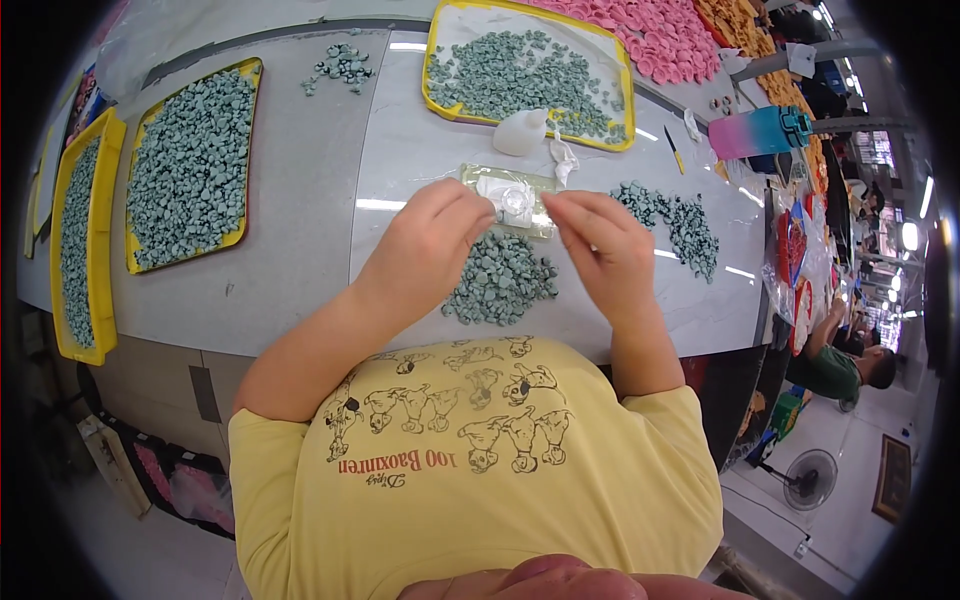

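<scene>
My left hand is at the left side of a pale greenish, see-through plate, its fingers pinched together. Across the plate, my right hand also holds a pinch, thumb against fingers. Anything in either pinch is too small to make out. On the plate lies a white sheet bearing a small clear round dish. Between my wrists, just nearer than the plate, sits a heap of small grey-green pieces. Behind the plate are a white bottle and a crumpled white tissue.
More grey-green pieces fill a yellow-rimmed tray at left, a yellow bin beyond it and a far tray. Loose pieces lie at right, near a yellow-handled knife and a pink-blue water bottle. Another person works farther right.
</scene>
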